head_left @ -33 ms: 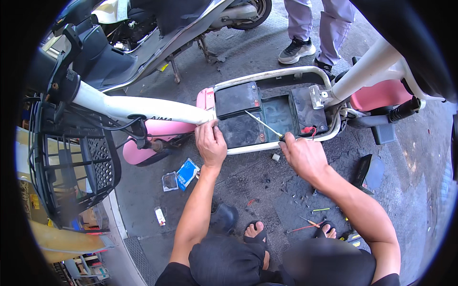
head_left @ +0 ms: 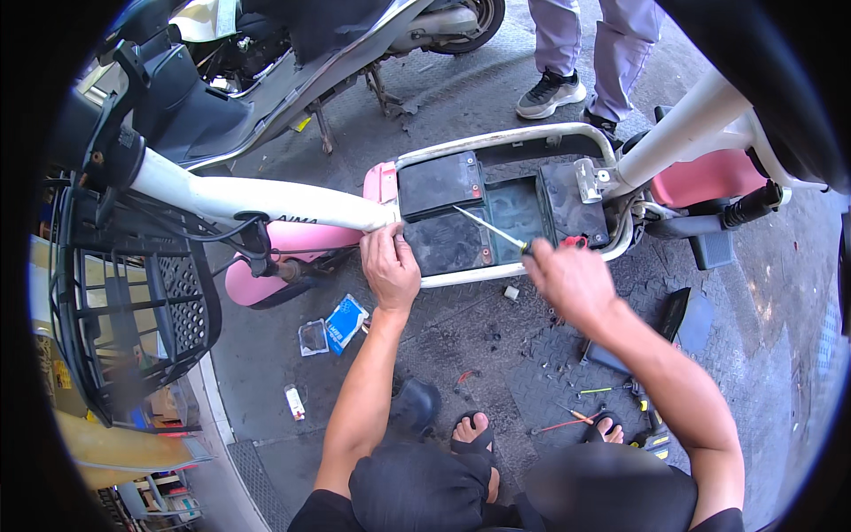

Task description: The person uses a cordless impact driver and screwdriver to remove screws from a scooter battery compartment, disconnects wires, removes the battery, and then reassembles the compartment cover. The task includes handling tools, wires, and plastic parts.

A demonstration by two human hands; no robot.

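A white-and-pink electric scooter stands across the view, its white frame point(head_left: 479, 274) surrounding an uncovered battery bay. Two dark batteries, a far one point(head_left: 441, 182) and a near one point(head_left: 443, 244), sit in the bay's left part; another battery point(head_left: 567, 211) is at its right, beside a red connector point(head_left: 576, 241). My left hand point(head_left: 390, 266) is closed over the frame at the near battery's left corner; its fingertips are partly hidden. In my closed right hand point(head_left: 574, 285) is a screwdriver point(head_left: 493, 228), its tip between the two left batteries. The fingers cover most of its handle.
A black basket point(head_left: 142, 301) is on the left. Behind stand another scooter point(head_left: 266, 115) and a person in light trousers point(head_left: 557, 40). On the ground lie a blue packet point(head_left: 346, 324), an orange-handled screwdriver point(head_left: 581, 415), a power drill point(head_left: 651, 426), a black cover point(head_left: 678, 319) and scattered screws.
My right hand has shifted slightly right and turned, moving the screwdriver's handle with it. The tip stays at nearly the same spot. My left hand keeps its place on the frame.
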